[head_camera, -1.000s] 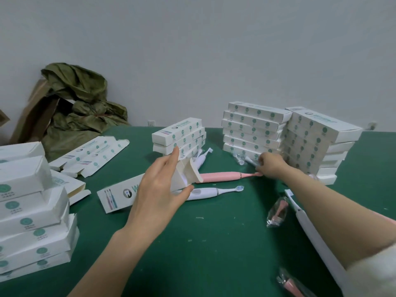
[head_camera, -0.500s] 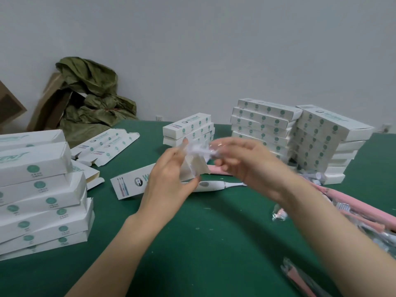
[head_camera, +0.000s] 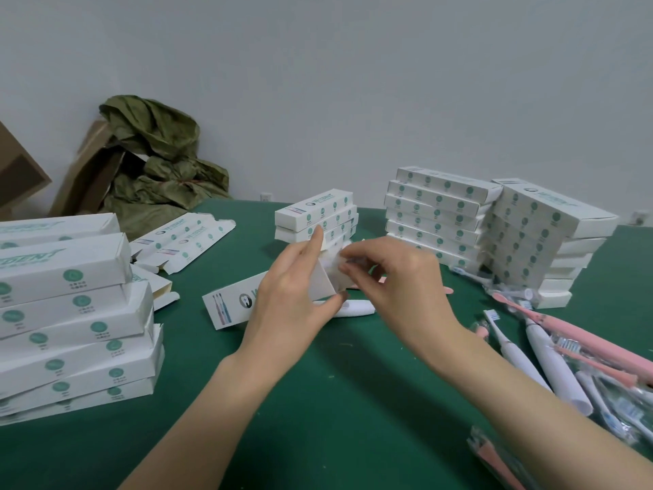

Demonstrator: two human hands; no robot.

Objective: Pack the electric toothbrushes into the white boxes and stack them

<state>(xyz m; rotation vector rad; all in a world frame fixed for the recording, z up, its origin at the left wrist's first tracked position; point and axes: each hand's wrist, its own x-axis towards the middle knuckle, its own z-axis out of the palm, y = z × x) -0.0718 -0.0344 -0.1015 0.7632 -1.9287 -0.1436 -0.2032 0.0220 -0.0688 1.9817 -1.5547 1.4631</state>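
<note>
A packing workroom: stacks of identical white cardboard boxes [head_camera: 438,210] and loose pink-and-white plastic toothbrushes [head_camera: 551,362] cover a green table [head_camera: 318,419].

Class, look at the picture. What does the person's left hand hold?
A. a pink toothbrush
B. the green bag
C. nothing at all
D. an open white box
D: the left hand grips the open white box near its open flaps, while the right hand pinches a small blurred item at the box's mouth.
</note>
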